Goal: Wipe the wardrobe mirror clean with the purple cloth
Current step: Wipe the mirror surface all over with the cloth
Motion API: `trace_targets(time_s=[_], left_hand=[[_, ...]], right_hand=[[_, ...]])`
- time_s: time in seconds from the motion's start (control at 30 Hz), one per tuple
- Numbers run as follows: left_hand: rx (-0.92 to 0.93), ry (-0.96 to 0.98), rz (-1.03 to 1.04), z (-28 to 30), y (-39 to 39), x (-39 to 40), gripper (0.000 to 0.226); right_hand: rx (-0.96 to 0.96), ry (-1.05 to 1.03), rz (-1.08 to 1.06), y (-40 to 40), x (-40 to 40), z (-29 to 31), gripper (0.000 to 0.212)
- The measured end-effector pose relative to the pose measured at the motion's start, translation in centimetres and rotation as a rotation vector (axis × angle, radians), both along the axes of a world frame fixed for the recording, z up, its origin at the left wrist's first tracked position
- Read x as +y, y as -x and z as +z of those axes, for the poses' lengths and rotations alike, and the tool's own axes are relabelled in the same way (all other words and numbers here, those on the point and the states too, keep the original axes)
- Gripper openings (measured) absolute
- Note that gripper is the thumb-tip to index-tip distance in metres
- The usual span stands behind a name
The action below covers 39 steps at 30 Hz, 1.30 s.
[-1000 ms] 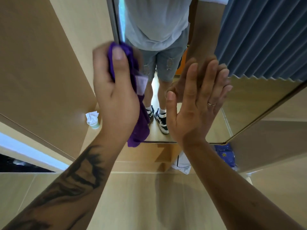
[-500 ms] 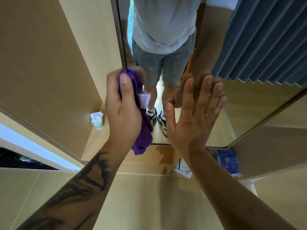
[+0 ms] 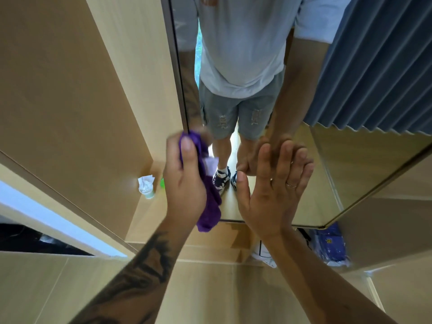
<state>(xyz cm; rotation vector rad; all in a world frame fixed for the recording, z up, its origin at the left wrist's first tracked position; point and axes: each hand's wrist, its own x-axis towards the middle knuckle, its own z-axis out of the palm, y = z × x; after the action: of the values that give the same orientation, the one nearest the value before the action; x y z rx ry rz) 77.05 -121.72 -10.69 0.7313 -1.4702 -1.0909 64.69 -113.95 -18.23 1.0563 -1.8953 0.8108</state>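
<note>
Two hands are at the mirror (image 3: 257,54): the purple cloth (image 3: 205,197) is clamped in the left hand (image 3: 184,181) fingers against the glass (near its left edge), while the right hand (image 3: 273,190) is pressed flat, fingers straight. Wiping is underway; the remaining glass beyond the fingertips likely needs strokes.

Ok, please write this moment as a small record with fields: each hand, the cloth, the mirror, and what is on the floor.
left hand: grips the purple cloth near the mirror's left edge
right hand: flat, fingers straight, palm against the glass
purple cloth: bunched, tail hanging below the hand
mirror: reflects the person's legs and a blue curtain
floor items: white crumpled paper by a green object, blue packet below the mirror
</note>
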Motion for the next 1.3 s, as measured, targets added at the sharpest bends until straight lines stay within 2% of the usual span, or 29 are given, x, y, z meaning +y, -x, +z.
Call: trace_targets(time_s=[0.1, 0.17, 0.33, 0.43, 0.53, 0.6, 0.67, 0.7, 0.8, 0.87, 0.97, 1.03, 1.1, 1.17, 1.3], left_hand=[[-0.081, -0.117, -0.043, -2.9, -0.7, 0.2, 0.026], [-0.081, -0.124, -0.044, -2.6, -0.7, 0.2, 0.025], [0.146, 0.12, -0.077, 2.4, 0.1, -1.5, 0.026], [0.163, 0.139, -0.081, 2.7, 0.8, -1.6, 0.026], [0.095, -0.059, -0.065, -1.2, 0.3, -0.9, 0.028], [0.091, -0.327, -0.092, -4.1, -0.3, -0.5, 0.042], [0.113, -0.586, -0.119, -5.9, -0.9, -0.3, 0.059], [0.089, -0.655, -0.133, -6.2, -1.1, -0.1, 0.061], [0.049, -0.624, -0.132, -5.3, -1.4, 0.2, 0.064], [0.051, -0.501, -0.107, -3.9, -1.3, 0.0, 0.063], [0.127, -0.277, -0.081, -1.3, -0.6, -0.6, 0.039], [0.156, -0.214, -0.069, -0.3, 0.1, -0.6, 0.044], [0.199, -0.251, -0.044, -1.2, 0.4, -0.6, 0.038], [0.243, -0.41, -0.046, -3.0, 0.4, -0.5, 0.041], [0.176, -0.688, -0.055, -6.7, 0.0, 0.1, 0.072]], right_hand=[[0.007, 0.006, -0.001, 0.1, -0.3, -0.1, 0.095], [0.001, 0.009, -0.002, 0.0, -0.4, -0.1, 0.094], [0.0, 0.01, 0.017, 0.1, -0.4, -0.2, 0.093], [0.009, 0.006, 0.004, 0.2, -0.5, -0.3, 0.092], [-0.005, 0.013, 0.002, 0.1, -0.5, -0.2, 0.085], [-0.017, 0.018, 0.008, 0.1, -0.5, -0.3, 0.076], [-0.008, 0.015, 0.014, 0.3, -0.4, -0.4, 0.08], [0.003, 0.012, 0.018, 0.3, -0.4, -0.4, 0.086], [0.018, 0.017, 0.024, 0.5, -0.5, -0.4, 0.09], [0.008, 0.02, 0.017, 0.5, -0.6, -0.4, 0.087], [-0.032, 0.028, 0.016, 0.4, -0.6, -0.5, 0.074], [-0.059, 0.047, 0.018, 0.4, -0.5, -0.4, 0.068], [-0.06, 0.058, 0.019, 0.2, -0.4, -0.2, 0.068], [-0.038, 0.046, 0.012, 0.1, -0.3, -0.2, 0.072], [-0.017, -0.002, 0.027, 0.1, 0.3, -0.1, 0.072]])
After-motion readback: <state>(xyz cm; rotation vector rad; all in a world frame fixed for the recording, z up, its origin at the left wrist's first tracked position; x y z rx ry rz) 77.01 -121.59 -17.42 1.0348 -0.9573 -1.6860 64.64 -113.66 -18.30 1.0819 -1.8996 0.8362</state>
